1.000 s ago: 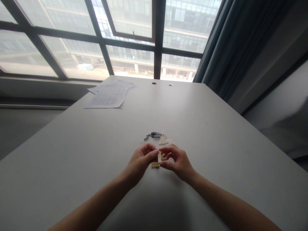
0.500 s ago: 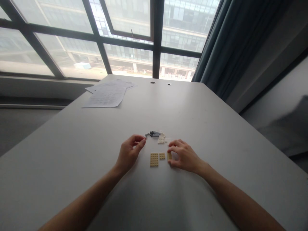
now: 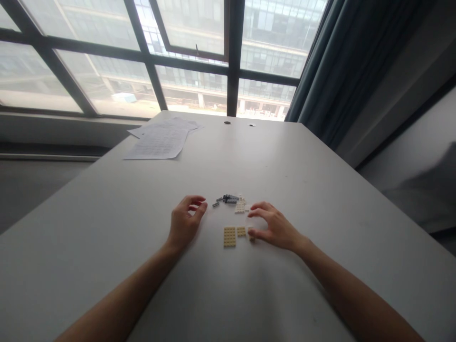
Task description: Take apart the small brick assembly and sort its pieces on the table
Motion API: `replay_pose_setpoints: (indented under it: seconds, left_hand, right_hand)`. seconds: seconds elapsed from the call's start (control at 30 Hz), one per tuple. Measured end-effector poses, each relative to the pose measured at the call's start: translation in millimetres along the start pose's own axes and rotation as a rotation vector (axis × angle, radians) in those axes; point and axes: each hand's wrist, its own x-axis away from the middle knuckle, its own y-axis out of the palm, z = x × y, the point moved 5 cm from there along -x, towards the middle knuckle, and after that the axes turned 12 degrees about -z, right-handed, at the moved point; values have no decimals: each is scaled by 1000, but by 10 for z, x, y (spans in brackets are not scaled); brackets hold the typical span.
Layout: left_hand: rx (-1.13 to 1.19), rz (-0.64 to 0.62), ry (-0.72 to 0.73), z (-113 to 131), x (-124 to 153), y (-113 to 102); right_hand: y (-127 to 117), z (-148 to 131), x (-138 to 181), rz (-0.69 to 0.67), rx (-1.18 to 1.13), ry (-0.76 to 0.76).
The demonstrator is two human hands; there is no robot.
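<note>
My left hand (image 3: 186,219) is just left of a small grey toy brick (image 3: 215,204), its thumb and forefinger slightly apart with nothing between them. My right hand (image 3: 276,225) is open, with a gap between thumb and forefinger. Its thumb hangs over a tan brick piece (image 3: 251,239) and partly hides it. Left of that lie a small tan plate (image 3: 241,231) and a larger studded tan plate (image 3: 230,236). Dark and grey bricks (image 3: 230,199) are heaped behind them, beside white brick pieces (image 3: 240,208) near my right fingertips.
Printed paper sheets (image 3: 160,140) lie at the far left of the white table (image 3: 285,161). Two round holes are near the table's back edge. Beyond stands a large window (image 3: 192,71), with a dark blue curtain (image 3: 331,71) to the right.
My left hand has let go of the small grey brick and drawn back to the left. My right fingers have spread and moved off the tan piece.
</note>
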Motion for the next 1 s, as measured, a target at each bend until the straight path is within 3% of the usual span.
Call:
replay_pose_setpoints:
  seconds: [0.1, 0.33, 0.43, 0.53, 0.6, 0.7, 0.8, 0.9, 1.0]
  left_hand:
    - [-26, -10, 15, 25, 17, 17]
    - [-54, -29, 69, 70, 31, 60]
    - [-53, -42, 90, 65, 29, 76]
    - [-76, -35, 122, 74, 42, 73]
    - [-116, -31, 177, 129, 71, 79]
    - [-151, -63, 304, 293, 146, 134]
    - [-97, -122, 368, 446, 219, 215]
    - [-63, -135, 363, 527, 263, 256]
    - [-84, -99, 372, 569, 292, 245]
  right_hand:
    - [-83, -10, -202, 87, 20, 33]
    - [138, -16, -811, 41, 203, 153]
    - [207, -20, -910, 36, 265, 163]
    - [193, -25, -903, 64, 184, 154]
    - [169, -34, -848, 89, -52, 136]
    - [215, -53, -712, 64, -721, 134]
    - [372, -137, -560, -55, -1345, 210]
    - [486, -208, -454, -93, -1600, 305]
    - [523, -221, -419, 7, -1614, 322]
